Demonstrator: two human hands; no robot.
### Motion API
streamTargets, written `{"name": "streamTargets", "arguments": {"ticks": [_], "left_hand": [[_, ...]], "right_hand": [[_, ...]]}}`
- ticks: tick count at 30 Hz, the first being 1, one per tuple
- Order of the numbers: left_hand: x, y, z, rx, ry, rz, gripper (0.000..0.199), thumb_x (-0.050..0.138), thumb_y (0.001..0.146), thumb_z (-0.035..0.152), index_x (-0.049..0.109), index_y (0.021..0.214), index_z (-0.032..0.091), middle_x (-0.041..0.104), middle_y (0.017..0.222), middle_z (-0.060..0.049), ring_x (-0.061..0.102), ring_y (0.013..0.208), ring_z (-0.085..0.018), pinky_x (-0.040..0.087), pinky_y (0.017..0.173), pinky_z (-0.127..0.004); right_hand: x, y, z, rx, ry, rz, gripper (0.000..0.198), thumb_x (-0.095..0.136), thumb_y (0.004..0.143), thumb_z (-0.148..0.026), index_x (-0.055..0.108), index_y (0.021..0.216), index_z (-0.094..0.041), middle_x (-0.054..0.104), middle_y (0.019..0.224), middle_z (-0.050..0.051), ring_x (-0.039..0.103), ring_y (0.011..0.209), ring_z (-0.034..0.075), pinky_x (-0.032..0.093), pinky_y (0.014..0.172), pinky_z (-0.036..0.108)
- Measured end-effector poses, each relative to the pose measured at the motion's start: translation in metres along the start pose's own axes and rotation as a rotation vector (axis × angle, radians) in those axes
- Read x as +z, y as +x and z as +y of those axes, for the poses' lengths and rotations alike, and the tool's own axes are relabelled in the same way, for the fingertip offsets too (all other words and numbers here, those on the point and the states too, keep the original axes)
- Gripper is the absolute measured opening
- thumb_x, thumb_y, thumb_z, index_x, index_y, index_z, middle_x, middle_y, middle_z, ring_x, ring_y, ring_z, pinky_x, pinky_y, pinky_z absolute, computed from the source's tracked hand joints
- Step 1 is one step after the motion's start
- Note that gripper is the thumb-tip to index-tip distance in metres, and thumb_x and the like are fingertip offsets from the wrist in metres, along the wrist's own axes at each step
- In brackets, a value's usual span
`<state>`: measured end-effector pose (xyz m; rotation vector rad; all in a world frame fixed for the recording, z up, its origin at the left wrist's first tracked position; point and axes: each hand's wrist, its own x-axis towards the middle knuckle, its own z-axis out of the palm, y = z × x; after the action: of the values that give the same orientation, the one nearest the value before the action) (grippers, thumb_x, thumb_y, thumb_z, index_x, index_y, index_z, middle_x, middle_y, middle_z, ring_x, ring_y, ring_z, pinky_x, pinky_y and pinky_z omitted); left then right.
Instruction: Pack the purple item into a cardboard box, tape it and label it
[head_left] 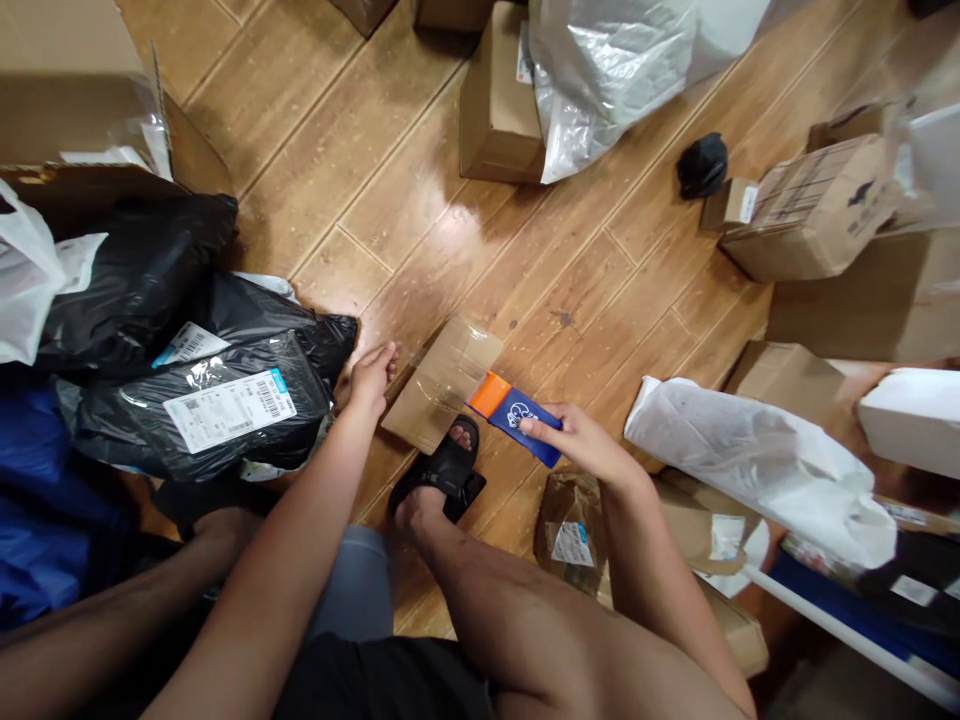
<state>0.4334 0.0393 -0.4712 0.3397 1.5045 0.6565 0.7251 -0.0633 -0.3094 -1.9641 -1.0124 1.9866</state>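
Observation:
My right hand point(574, 438) grips a flat blue-and-orange packet point(517, 415) with a white line drawing, thumb on top. The packet's orange end meets or overlaps the right edge of a taped brown cardboard box point(444, 385); I cannot tell whether they touch. On the box's other side my left hand point(369, 380) is closed with its fingers curled. What it holds, if anything, is hidden. Just left of that hand lies a black plastic-wrapped parcel point(232, 395) with a white shipping label. My foot in a black sandal point(446, 465) is close to the box's near edge.
More black parcels point(142, 260) and a large open carton point(75, 120) crowd the left. Boxes point(502, 100) and a clear plastic bag point(630, 60) stand at the far side. Cartons point(817, 210) and a white plastic-wrapped bundle point(757, 460) line the right. Wooden floor point(420, 200) lies between.

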Motion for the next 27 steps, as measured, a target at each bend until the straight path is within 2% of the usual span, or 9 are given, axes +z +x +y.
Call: {"name": "streamTargets", "arguments": {"ticks": [5, 8, 13, 16, 18, 20, 22, 24, 27], "left_hand": [[0.004, 0.004, -0.017, -0.001, 0.079, -0.014, 0.04, 0.089, 0.08, 0.048, 0.083, 0.1, 0.014, 0.075, 0.086, -0.004, 0.055, 0.065, -0.009, 0.039, 0.059, -0.021], [0.009, 0.006, -0.027, 0.014, 0.164, -0.041, 0.041, 0.087, 0.082, 0.049, 0.083, 0.102, 0.013, 0.077, 0.085, -0.005, 0.06, 0.067, -0.012, 0.046, 0.064, -0.024], [0.01, 0.005, -0.022, 0.105, 0.37, -0.074, 0.036, 0.089, 0.08, 0.031, 0.083, 0.111, 0.013, 0.082, 0.102, -0.012, 0.075, 0.096, -0.024, 0.057, 0.092, -0.035], [0.01, -0.01, -0.013, 0.225, 0.484, -0.032, 0.037, 0.082, 0.09, 0.032, 0.081, 0.123, 0.015, 0.079, 0.127, -0.017, 0.071, 0.124, -0.03, 0.049, 0.115, -0.041], [0.014, -0.025, -0.013, 0.344, 0.587, -0.093, 0.04, 0.067, 0.103, 0.038, 0.076, 0.135, 0.016, 0.072, 0.145, -0.017, 0.063, 0.14, -0.03, 0.041, 0.125, -0.041], [0.021, -0.04, -0.018, 0.457, 0.748, -0.2, 0.05, 0.053, 0.11, 0.041, 0.068, 0.148, 0.013, 0.064, 0.156, -0.019, 0.058, 0.147, -0.032, 0.04, 0.127, -0.043], [0.03, -0.048, -0.025, 0.525, 0.916, -0.252, 0.058, 0.047, 0.112, 0.04, 0.054, 0.161, 0.01, 0.057, 0.163, -0.023, 0.056, 0.15, -0.035, 0.042, 0.125, -0.046], [0.037, -0.05, -0.03, 0.541, 1.026, -0.232, 0.061, 0.046, 0.113, 0.04, 0.046, 0.166, 0.01, 0.057, 0.163, -0.024, 0.057, 0.149, -0.036, 0.043, 0.123, -0.048], [0.04, -0.051, -0.032, 0.592, 1.13, -0.195, 0.058, 0.047, 0.112, 0.04, 0.05, 0.163, 0.012, 0.06, 0.16, -0.024, 0.055, 0.15, -0.037, 0.037, 0.125, -0.05]], "right_hand": [[-0.003, 0.006, 0.023, 0.06, 0.03, 0.019, 0.077, 0.073, 0.072, -0.093, 0.06, 0.073, -0.017, 0.047, 0.065, -0.001, 0.04, 0.06, 0.012, 0.032, 0.055, 0.027], [-0.001, 0.01, 0.036, 0.077, 0.046, 0.032, 0.078, 0.075, 0.07, -0.093, 0.061, 0.073, -0.017, 0.047, 0.066, -0.001, 0.042, 0.061, 0.012, 0.033, 0.057, 0.026], [0.004, 0.014, 0.055, 0.073, 0.064, 0.06, 0.077, 0.075, 0.071, -0.093, 0.059, 0.073, -0.018, 0.047, 0.063, -0.003, 0.041, 0.06, 0.012, 0.032, 0.056, 0.026], [0.005, 0.014, 0.062, 0.052, 0.072, 0.063, 0.076, 0.075, 0.073, -0.092, 0.059, 0.073, -0.018, 0.048, 0.064, -0.003, 0.042, 0.059, 0.012, 0.032, 0.057, 0.026], [0.005, 0.013, 0.066, 0.039, 0.096, 0.052, 0.075, 0.075, 0.075, -0.091, 0.061, 0.075, -0.017, 0.049, 0.065, -0.002, 0.043, 0.06, 0.012, 0.034, 0.057, 0.026], [0.006, 0.013, 0.07, 0.038, 0.118, 0.046, 0.073, 0.075, 0.077, -0.089, 0.061, 0.076, -0.017, 0.051, 0.066, -0.002, 0.045, 0.059, 0.013, 0.035, 0.056, 0.026], [0.007, 0.014, 0.073, 0.037, 0.128, 0.048, 0.072, 0.075, 0.078, -0.088, 0.06, 0.076, -0.018, 0.053, 0.066, -0.001, 0.047, 0.059, 0.013, 0.036, 0.055, 0.026], [0.007, 0.016, 0.077, 0.033, 0.129, 0.041, 0.072, 0.075, 0.078, -0.088, 0.06, 0.077, -0.018, 0.055, 0.066, 0.0, 0.049, 0.059, 0.013, 0.037, 0.054, 0.026], [0.007, 0.017, 0.083, 0.026, 0.135, 0.029, 0.072, 0.074, 0.079, -0.088, 0.061, 0.078, -0.017, 0.057, 0.067, 0.0, 0.051, 0.06, 0.014, 0.039, 0.055, 0.026]]}}
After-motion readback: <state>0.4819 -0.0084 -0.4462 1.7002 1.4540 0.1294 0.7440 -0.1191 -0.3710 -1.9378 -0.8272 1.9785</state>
